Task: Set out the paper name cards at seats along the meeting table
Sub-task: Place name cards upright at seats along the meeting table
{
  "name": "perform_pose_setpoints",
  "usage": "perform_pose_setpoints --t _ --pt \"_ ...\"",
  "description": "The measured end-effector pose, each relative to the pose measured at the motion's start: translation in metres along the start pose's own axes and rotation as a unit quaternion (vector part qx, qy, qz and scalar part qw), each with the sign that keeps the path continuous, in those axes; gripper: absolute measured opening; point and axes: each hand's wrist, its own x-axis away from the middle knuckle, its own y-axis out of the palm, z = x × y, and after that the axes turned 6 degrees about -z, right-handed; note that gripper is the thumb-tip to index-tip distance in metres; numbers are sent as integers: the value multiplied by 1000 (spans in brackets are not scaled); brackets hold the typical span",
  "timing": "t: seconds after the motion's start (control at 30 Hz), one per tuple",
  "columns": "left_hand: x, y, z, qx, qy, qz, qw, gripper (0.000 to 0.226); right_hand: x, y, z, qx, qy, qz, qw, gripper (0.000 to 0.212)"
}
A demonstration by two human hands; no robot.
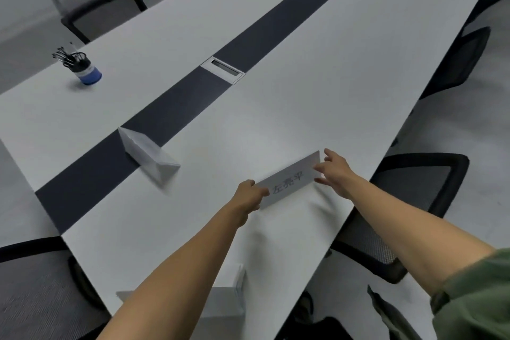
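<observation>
Presently a printed name card is held near the right edge of the white table: its near end is pinched by the left hand, while the right hand's spread fingers touch its far end. Another folded card stands by the dark centre strip.

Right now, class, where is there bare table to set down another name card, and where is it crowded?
Bare: the white top beyond the held card, between the dark strip and the right edge; also the far side between the pen cup and strip. Crowded: near the left hand, right hand and folded card.
</observation>
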Motion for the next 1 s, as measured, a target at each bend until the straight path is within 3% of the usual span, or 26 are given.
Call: perform_pose_setpoints --t 0.1,0.23,0.37,0.5,0.67,1.0 --pt "-10 7 4 -8 10 9 1000 7 -12 -13 -1 3 3 -18 1000 69" --pt "-21 21 18 6 -1 33 999 9 -34 -26 -16 39 -3 -73 997 39" --pt "-39 37 39 49 5 71 996 11 -74 -45 -47 61 -9 -107 992 51" --pt "-49 54 57 92 10 109 990 8 -103 -56 -74 71 -3 -152 986 40" --pt "-61 69 74 118 3 127 985 7 -130 -65 -92 84 -2 -166 982 57" --pt "-76 71 87 138 5 164 977 12 -152 -64 -106 98 -6 -188 977 59"
